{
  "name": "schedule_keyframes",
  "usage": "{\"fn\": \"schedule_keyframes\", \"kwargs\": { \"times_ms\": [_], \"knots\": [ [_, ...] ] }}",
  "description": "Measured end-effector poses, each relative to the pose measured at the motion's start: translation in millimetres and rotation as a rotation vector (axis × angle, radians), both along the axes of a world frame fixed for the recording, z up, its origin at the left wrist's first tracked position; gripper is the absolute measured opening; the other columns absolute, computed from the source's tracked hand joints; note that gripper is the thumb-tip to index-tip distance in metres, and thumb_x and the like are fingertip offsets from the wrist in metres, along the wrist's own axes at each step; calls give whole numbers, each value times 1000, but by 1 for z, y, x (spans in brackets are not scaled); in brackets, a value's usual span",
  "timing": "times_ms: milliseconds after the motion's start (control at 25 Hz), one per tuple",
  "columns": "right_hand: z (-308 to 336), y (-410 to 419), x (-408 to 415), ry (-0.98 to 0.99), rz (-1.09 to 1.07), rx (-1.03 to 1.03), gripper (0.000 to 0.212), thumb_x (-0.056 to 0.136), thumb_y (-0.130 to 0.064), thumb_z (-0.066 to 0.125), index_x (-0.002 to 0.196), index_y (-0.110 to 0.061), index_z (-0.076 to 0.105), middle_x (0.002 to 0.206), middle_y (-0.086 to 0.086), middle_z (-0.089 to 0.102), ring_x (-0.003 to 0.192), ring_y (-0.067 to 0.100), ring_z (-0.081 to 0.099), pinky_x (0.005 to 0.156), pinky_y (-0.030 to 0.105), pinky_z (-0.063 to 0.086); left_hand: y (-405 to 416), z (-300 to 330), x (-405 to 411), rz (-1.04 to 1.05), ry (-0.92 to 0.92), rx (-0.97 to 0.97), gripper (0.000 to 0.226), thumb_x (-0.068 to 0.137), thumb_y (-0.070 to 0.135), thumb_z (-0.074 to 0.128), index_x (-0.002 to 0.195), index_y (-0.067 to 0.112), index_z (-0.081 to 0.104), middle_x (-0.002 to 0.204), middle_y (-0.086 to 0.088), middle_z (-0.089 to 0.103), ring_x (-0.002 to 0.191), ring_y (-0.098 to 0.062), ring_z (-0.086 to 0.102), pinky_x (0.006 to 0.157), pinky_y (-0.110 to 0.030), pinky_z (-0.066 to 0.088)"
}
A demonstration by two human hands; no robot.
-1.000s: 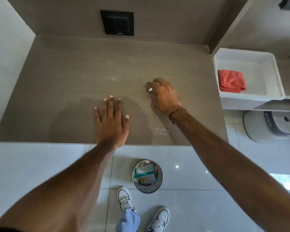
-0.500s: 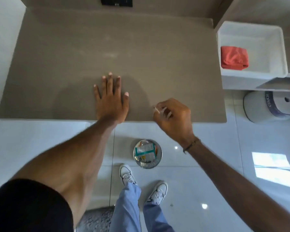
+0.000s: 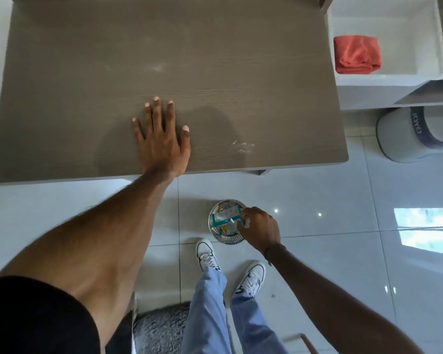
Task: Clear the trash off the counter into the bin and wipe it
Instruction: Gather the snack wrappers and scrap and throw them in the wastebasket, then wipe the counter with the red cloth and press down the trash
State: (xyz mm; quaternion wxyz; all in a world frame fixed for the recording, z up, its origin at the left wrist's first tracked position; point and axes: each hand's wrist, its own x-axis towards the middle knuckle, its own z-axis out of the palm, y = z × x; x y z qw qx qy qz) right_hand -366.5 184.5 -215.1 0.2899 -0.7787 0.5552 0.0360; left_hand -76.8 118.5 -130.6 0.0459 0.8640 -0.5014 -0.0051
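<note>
My left hand (image 3: 161,139) lies flat and open on the brown wood-grain counter (image 3: 215,60), near its front edge. My right hand (image 3: 260,229) hangs low over the small round metal bin (image 3: 213,232) on the floor, fingers pinched on a small white scrap (image 3: 232,220) above the bin's mouth. A teal and white carton (image 3: 225,215) lies inside the bin. Near the counter's front right is a clear shiny patch (image 3: 242,146), film or wet smear, I cannot tell which. A folded red cloth (image 3: 357,54) rests in a white tub (image 3: 435,34) at the right.
A grey round stool or canister (image 3: 414,134) stands on the tiled floor under the right shelf. My white shoes (image 3: 207,255) and blue trousers are just in front of the bin. A grey rug (image 3: 161,330) lies at the bottom.
My right hand went from the counter's middle to its front edge, pinching a white scrap, then down over the bin. My left hand stayed flat on the counter.
</note>
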Motion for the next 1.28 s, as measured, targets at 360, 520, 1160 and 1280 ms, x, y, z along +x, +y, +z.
{"fn": "schedule_keyframes", "kwargs": {
  "times_ms": [360,520,1160,1280],
  "knots": [
    [108,-37,-3,-135,-170,-260,21,83,-48,63,78,-29,70,75,-14,68,54,2,57,46,9,35,3,23,-6,-35,99,90,66,103,47,29,162,17,20,172,-12,16,160,-34,16,126,-62,14],
    [180,-83,-5,-138,-295,-314,30,84,-58,58,84,-30,67,79,-15,69,65,5,65,49,16,43,-13,65,-7,-5,270,184,64,100,41,49,155,13,31,166,-17,28,153,-37,26,122,-61,27],
    [192,-411,-110,-194,-629,-154,58,86,-41,63,133,-8,57,123,10,71,111,31,68,86,36,53,-293,87,-205,-412,564,31,58,103,30,51,154,7,37,155,-16,49,142,-35,47,118,-43,38],
    [161,-463,-123,-126,-626,-3,64,88,-37,63,140,-4,46,132,17,63,120,35,61,97,41,51,-358,75,-242,-521,415,27,53,103,27,51,152,9,40,144,-13,59,134,-31,54,116,-40,40]
  ]
}}
